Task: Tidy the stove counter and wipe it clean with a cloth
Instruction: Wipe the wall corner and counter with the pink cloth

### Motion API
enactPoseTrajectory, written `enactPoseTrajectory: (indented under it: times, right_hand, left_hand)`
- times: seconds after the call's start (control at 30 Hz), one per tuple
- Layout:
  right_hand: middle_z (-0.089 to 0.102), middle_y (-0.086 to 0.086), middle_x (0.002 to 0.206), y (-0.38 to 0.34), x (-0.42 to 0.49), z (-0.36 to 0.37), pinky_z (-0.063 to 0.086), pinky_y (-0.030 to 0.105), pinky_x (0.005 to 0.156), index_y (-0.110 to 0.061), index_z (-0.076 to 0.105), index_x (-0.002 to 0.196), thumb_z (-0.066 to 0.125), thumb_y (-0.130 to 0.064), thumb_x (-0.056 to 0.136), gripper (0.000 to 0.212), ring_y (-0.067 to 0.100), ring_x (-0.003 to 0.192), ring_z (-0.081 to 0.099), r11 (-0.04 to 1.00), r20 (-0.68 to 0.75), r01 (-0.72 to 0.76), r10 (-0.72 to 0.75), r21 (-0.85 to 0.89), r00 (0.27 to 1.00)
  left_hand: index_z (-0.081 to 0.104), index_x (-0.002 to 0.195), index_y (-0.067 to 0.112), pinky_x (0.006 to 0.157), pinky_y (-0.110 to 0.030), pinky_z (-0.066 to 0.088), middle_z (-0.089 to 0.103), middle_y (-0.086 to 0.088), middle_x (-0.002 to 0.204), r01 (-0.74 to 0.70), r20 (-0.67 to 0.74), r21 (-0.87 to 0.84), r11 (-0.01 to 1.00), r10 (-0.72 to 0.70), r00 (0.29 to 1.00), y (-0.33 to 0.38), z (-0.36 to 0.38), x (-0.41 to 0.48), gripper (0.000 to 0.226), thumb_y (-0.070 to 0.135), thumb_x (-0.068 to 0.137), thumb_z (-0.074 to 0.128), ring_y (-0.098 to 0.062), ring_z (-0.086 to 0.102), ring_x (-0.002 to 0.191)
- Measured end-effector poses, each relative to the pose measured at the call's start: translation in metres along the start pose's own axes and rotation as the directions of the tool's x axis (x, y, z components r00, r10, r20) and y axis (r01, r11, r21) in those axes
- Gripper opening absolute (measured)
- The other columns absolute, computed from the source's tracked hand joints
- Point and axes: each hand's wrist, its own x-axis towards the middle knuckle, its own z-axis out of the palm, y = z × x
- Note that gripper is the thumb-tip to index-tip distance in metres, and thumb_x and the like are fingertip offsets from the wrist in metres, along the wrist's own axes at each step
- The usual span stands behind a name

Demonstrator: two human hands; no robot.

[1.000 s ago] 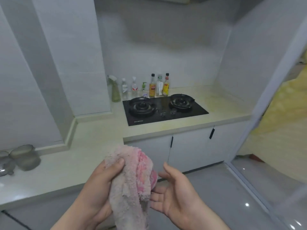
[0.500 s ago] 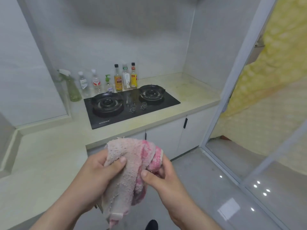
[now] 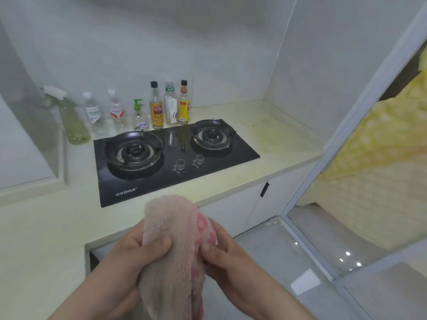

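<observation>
A pink fluffy cloth [image 3: 173, 245] with a redder patch hangs bunched between both hands, in front of the counter's near edge. My left hand [image 3: 129, 259] grips its left side with the thumb across the front. My right hand [image 3: 226, 252] pinches its right side. Beyond them lies the pale stove counter [image 3: 282, 139] with a black two-burner gas hob [image 3: 171, 158] set into it. Yellowish stains mark the counter right of the hob.
Behind the hob stand several bottles: a green spray bottle [image 3: 71, 118], clear water bottles [image 3: 92, 112], a pump dispenser [image 3: 138, 114] and three sauce bottles [image 3: 169, 105]. White cabinet doors [image 3: 254, 204] lie below the counter. A glass sliding door frame [image 3: 346, 125] rises at the right.
My right hand went from open beside the cloth to pinching it. The view swung right and closer to the hob, and the cloth rose slightly.
</observation>
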Motion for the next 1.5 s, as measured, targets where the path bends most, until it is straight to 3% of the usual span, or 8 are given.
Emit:
enactPoseTrajectory:
  times: [0.23, 0.4, 0.67, 0.9, 1.0, 1.13, 1.27, 1.5]
  right_hand:
    - [0.072, 0.013, 0.111, -0.056, 0.048, -0.033, 0.055, 0.033, 0.079, -0.03, 0.051, 0.132, 0.074, 0.002, 0.074, 0.07, 0.029, 0.098, 0.07, 0.993, -0.281, 0.116, -0.11, 0.004, 0.953]
    - [0.068, -0.002, 0.072, -0.087, 0.062, -0.058, 0.045, 0.022, 0.049, -0.021, 0.072, 0.1, 0.062, -0.001, 0.091, 0.025, 0.018, 0.055, 0.057, 0.946, -0.35, 0.108, -0.217, -0.306, 0.911]
    - [0.063, -0.023, 0.102, -0.14, 0.074, -0.123, 0.055, 0.017, 0.071, -0.053, 0.058, 0.099, 0.062, -0.005, 0.087, 0.049, -0.007, 0.088, 0.063, 0.671, -0.271, -0.049, -0.23, -0.74, 0.935]
    - [0.053, -0.019, 0.098, -0.183, 0.085, -0.218, 0.042, 0.012, 0.076, -0.036, 0.065, 0.098, 0.054, -0.01, 0.093, 0.028, 0.0, 0.092, 0.054, 0.459, -0.226, -0.045, -0.348, -0.887, 0.91]
    - [0.044, -0.017, 0.115, -0.198, 0.089, -0.264, 0.046, 0.022, 0.095, -0.045, 0.061, 0.085, 0.059, -0.013, 0.092, 0.033, 0.007, 0.112, 0.048, 0.43, -0.226, -0.04, -0.392, -0.902, 0.892]
    - [0.032, -0.016, 0.15, -0.22, 0.08, -0.316, 0.042, 0.032, 0.108, -0.043, 0.058, 0.083, 0.062, -0.019, 0.092, 0.026, 0.009, 0.132, 0.04, 0.488, -0.265, -0.034, -0.413, -0.872, 0.871]
    - [0.065, -0.014, 0.09, -0.248, 0.063, -0.359, 0.044, 0.006, 0.064, -0.031, 0.062, 0.087, 0.056, -0.017, 0.093, 0.016, 0.0, 0.082, 0.059, 0.57, -0.303, -0.019, -0.407, -0.821, 0.862]
    - [0.067, -0.013, 0.086, -0.272, 0.047, -0.411, 0.041, 0.004, 0.063, -0.033, 0.063, 0.079, 0.062, -0.023, 0.092, 0.016, -0.007, 0.08, 0.058, 0.646, -0.387, 0.008, -0.466, -0.763, 0.795]
  left_hand:
    - [0.075, 0.098, 0.013, 0.061, -0.036, 0.059, 0.07, -0.026, 0.101, 0.012, 0.002, 0.203, 0.979, -0.013, 1.0, 0.029, 0.003, 0.08, 0.039, 0.014, 0.06, 0.085, -0.035, 0.071, 0.082]
    - [0.07, 0.099, 0.012, 0.065, -0.033, 0.056, 0.073, -0.017, 0.096, 0.034, -0.066, 0.417, 0.908, -0.007, 0.998, 0.037, 0.008, 0.133, 0.021, -0.001, 0.083, 0.067, -0.028, 0.071, 0.083]
    - [0.058, 0.101, 0.03, 0.068, -0.042, 0.05, 0.066, -0.01, 0.088, 0.038, -0.299, 0.695, 0.718, 0.241, 0.923, 0.022, 0.045, 0.217, 0.026, 0.017, 0.084, 0.072, -0.024, 0.063, 0.076]
    - [0.065, 0.094, 0.043, 0.073, -0.019, 0.051, 0.063, 0.031, 0.098, -0.086, 0.029, 0.921, 0.379, 0.154, 0.988, 0.0, 0.115, 0.266, 0.04, 0.014, 0.073, 0.082, 0.008, 0.06, 0.088]
    - [0.07, 0.078, 0.036, 0.071, -0.014, 0.044, 0.064, 0.012, 0.088, -0.103, 0.046, 0.97, 0.222, 0.25, 0.967, -0.015, 0.149, 0.296, 0.024, 0.012, 0.079, 0.074, 0.007, 0.054, 0.086]
    - [0.068, 0.067, 0.03, 0.073, -0.001, 0.033, 0.056, 0.014, 0.093, -0.17, 0.09, 0.957, 0.234, 0.318, 0.944, -0.035, 0.192, 0.332, 0.022, 0.014, 0.078, 0.077, 0.011, 0.05, 0.092]
    - [0.062, 0.067, 0.021, 0.056, -0.024, 0.039, 0.061, 0.003, 0.065, -0.135, 0.026, 0.909, 0.394, 0.27, 0.962, -0.053, 0.238, 0.361, 0.019, 0.017, 0.082, 0.072, -0.001, 0.049, 0.055]
    - [0.069, 0.069, 0.013, 0.041, -0.02, 0.036, 0.062, 0.0, 0.059, -0.132, -0.019, 0.799, 0.587, 0.244, 0.97, -0.069, 0.295, 0.395, 0.014, 0.01, 0.08, 0.076, -0.008, 0.052, 0.049]
